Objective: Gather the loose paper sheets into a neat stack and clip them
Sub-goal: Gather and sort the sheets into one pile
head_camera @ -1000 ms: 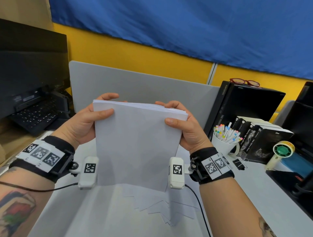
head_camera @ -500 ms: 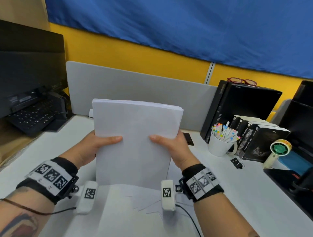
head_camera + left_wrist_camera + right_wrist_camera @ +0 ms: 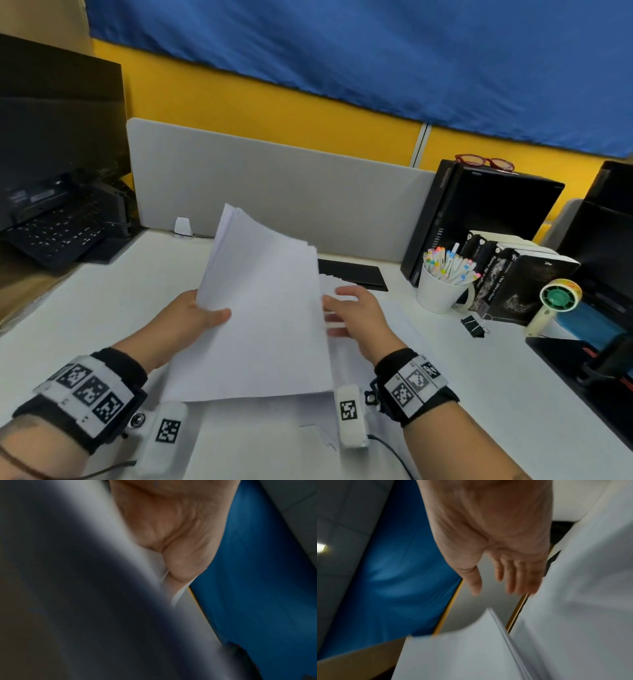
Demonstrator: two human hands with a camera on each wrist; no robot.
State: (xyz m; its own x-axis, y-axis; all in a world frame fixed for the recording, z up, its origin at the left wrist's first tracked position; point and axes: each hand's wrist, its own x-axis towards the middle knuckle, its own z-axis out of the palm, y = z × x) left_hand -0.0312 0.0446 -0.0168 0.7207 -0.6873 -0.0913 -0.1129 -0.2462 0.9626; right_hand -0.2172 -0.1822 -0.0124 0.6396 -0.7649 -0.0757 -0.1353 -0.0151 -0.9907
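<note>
A thick white paper stack (image 3: 267, 325) leans tilted over the desk, its top corner toward the grey divider. My left hand (image 3: 202, 315) grips its left edge, thumb on the front sheet; in the left wrist view the palm (image 3: 171, 534) presses against blurred paper (image 3: 154, 601). My right hand (image 3: 356, 315) is beside the stack's right edge, its straight fingers (image 3: 517, 582) blurred; I cannot tell if they touch the paper (image 3: 462, 655). More loose sheets (image 3: 274, 431) lie flat on the desk under the stack. A black binder clip (image 3: 474, 326) sits on the desk to the right.
A white mug of pens (image 3: 440, 287), dark books (image 3: 513, 274) and a small hand fan (image 3: 555, 301) crowd the right side. A flat black item (image 3: 352, 274) lies behind the stack. A keyboard (image 3: 58, 233) is at far left, and the grey divider (image 3: 274, 192) closes the back.
The stack stood upright between both hands; now it tilts back and to the left. The right hand has let go and straightened its fingers; the left hand still holds it.
</note>
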